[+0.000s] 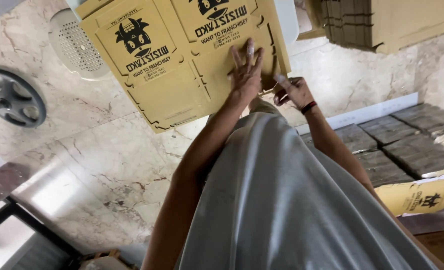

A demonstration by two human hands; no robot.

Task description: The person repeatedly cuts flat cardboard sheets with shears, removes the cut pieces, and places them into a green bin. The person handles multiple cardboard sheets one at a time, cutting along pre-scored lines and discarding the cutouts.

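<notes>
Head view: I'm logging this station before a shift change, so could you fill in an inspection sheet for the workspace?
Surface: pale veined marble floor, glossy, with reflections.
Job's things: flat yellow die-cut cardboard sheet with black printed logos, unfolded.
Clutter: stacks of flat grey-brown cardboard at right; one yellow printed piece beside them; brown cardboard stack at top right.
Grippers: left hand pressed flat, fingers spread, on the sheet; right hand at the sheet's lower edge, fingers curled, dark band on the wrist; grip cannot be told.
Cables: nothing seen.
Surroundings: white perforated round object and a dark spoked wheel at left; grey shirt fills the foreground.
</notes>
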